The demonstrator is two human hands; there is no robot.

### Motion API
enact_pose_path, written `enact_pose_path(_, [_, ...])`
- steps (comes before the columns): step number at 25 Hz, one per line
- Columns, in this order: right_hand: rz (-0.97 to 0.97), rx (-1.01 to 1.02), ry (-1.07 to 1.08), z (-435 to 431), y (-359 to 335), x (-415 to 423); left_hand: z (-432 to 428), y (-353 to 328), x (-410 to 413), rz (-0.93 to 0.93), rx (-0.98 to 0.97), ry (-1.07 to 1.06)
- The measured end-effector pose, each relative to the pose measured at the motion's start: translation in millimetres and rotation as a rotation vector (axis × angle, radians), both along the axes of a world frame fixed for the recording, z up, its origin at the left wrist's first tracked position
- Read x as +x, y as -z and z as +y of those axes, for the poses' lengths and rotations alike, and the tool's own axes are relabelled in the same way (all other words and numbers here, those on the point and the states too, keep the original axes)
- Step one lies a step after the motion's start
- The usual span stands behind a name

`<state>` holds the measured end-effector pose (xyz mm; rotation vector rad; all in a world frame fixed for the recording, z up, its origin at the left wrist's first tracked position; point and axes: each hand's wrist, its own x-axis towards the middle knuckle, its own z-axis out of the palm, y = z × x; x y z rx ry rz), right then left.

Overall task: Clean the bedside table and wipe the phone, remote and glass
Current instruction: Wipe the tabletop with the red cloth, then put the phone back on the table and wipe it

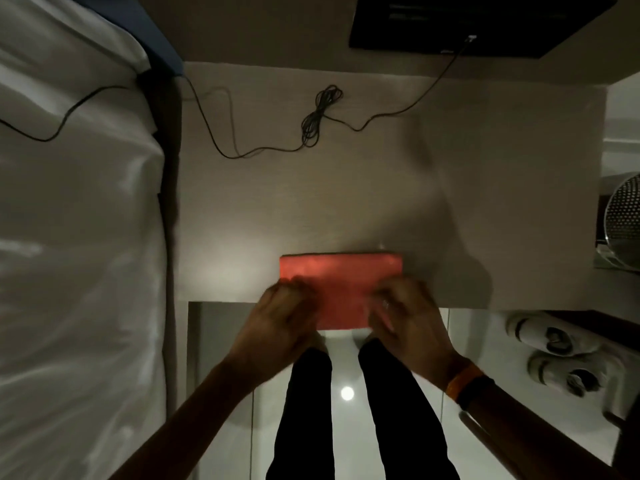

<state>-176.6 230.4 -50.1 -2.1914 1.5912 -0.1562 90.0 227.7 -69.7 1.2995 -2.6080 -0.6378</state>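
Note:
A folded red cloth lies at the front edge of the beige bedside table, with part of it hanging past the edge. My left hand holds the cloth's left side. My right hand holds its right side and wears an orange and black wristband. Both hands are blurred. No phone, remote or glass shows on the table.
A black cable with a coiled bundle runs across the back of the table to a dark wall panel. The white bed is at the left. A perforated metal bin and white shoes are at the right.

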Motion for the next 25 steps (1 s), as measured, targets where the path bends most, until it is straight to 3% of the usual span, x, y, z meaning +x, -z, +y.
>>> enact_pose_path(2, [0.091, 0.012, 0.197, -16.2, 8.2, 7.0, -10.7, 12.7, -10.2, -0.037, -0.013, -0.107])
enact_pose_path(6, [0.221, 0.056, 0.209, -50.0, 9.0, -3.9, -23.9, 21.7, -43.8, -0.141, -0.031, -0.107])
enact_pose_path(8, [0.288, 0.028, 0.318, -57.2, 3.8, -28.9, -26.9, 18.9, -74.2, -0.152, -0.014, -0.056])
enact_pose_path(11, [0.287, -0.042, 0.347, -46.3, 1.6, -51.6, -32.3, 19.0, -119.4, -0.154, 0.024, -0.013])
enact_pose_path(14, [0.149, -0.062, 0.16, -33.7, -2.2, -38.6, -29.1, 14.1, -137.8, -0.116, 0.039, -0.16])
enact_pose_path(17, [0.12, -0.148, 0.038, -44.9, -16.1, 4.5, -31.5, -12.0, -117.9, -0.048, 0.033, -0.481])
enact_pose_path(20, [0.004, -0.205, -0.045, -81.6, -44.3, 81.0, -48.6, -53.9, -52.5, -0.024, -0.072, -0.769])
enact_pose_path(25, [-0.433, -0.283, -0.222, -151.5, -127.3, 257.7, -67.2, -151.6, 105.4, -0.004, -0.408, -1.173])
